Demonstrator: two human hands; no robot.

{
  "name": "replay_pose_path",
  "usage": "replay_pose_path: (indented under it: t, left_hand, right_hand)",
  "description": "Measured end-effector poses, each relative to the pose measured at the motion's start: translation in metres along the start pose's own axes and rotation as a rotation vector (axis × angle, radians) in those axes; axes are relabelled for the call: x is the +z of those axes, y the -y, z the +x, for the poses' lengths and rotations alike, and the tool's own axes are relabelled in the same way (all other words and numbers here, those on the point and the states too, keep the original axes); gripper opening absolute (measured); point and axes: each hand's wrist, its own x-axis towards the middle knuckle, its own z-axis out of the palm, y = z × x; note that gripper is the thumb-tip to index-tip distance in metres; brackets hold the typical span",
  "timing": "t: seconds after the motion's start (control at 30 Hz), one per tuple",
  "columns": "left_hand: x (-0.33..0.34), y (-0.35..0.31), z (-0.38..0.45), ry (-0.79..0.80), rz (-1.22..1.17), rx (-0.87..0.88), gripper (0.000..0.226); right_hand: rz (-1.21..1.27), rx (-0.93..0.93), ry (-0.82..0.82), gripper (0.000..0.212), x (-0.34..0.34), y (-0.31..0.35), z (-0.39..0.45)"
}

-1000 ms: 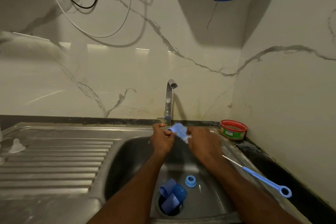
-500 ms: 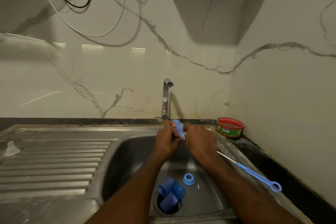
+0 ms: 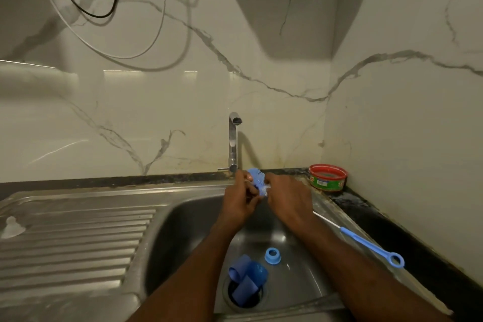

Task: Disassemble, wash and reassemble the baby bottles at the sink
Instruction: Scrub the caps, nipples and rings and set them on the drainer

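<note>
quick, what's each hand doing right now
Left hand: fingers curled round a small item that cannot be made out, under the blue bristled bottle brush.
Right hand: grips the brush.

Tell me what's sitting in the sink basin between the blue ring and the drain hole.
Nothing separate. In the head view, bare wet steel lies between the blue ring and the drain; the blue bottle parts sit over the drain itself.
</note>
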Motion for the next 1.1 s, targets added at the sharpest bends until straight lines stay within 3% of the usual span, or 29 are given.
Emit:
replay_pose_path:
  t: [0.1, 0.27, 0.33, 0.43, 0.5, 0.63, 0.77, 0.93, 1.0, 1.1]
  left_hand:
    - [0.0, -0.001, -0.001, 0.083, 0.027, 0.091, 0.047]
    - [-0.007, 0.007, -0.001, -0.178, -0.005, -0.192, 0.047]
    - [-0.008, 0.006, 0.0, -0.208, -0.089, -0.256, 0.045]
    - [-0.003, -0.003, -0.001, -0.105, -0.355, -0.318, 0.047]
    - [0.0, -0.012, 0.0, -0.079, -0.639, -0.476, 0.052]
    - [0.005, -0.014, 0.012, -0.223, -1.007, -0.656, 0.06]
    - [0.002, -0.016, 0.014, -0.251, -1.205, -0.693, 0.047]
    - [0.005, -0.039, 0.007, -0.084, -1.277, -0.712, 0.032]
    - [0.005, -0.039, 0.013, -0.18, -1.291, -0.674, 0.035]
    - [0.003, -0.027, 0.02, -0.374, -1.228, -0.641, 0.037]
  right_hand:
    - [0.019, 0.066, 0.084, 0.028, -0.004, -0.003, 0.004]
    - [0.021, -0.052, 0.077, 0.041, -0.003, 0.0, -0.007]
    - [0.033, -0.029, 0.039, 0.037, -0.001, 0.002, -0.008]
    - [0.101, 0.069, 0.01, 0.032, 0.001, 0.001, 0.0]
    - [0.157, 0.117, 0.039, 0.034, 0.003, -0.002, 0.007]
    - [0.503, 0.125, 0.055, 0.034, 0.004, -0.002, 0.01]
    - [0.724, 0.198, 0.078, 0.03, 0.007, -0.001, 0.01]
    - [0.57, 0.297, -0.031, 0.027, 0.0, -0.007, 0.015]
    - [0.516, 0.31, -0.065, 0.026, -0.006, -0.009, 0.013]
    - [0.641, 0.228, 0.025, 0.031, -0.004, -0.002, 0.004]
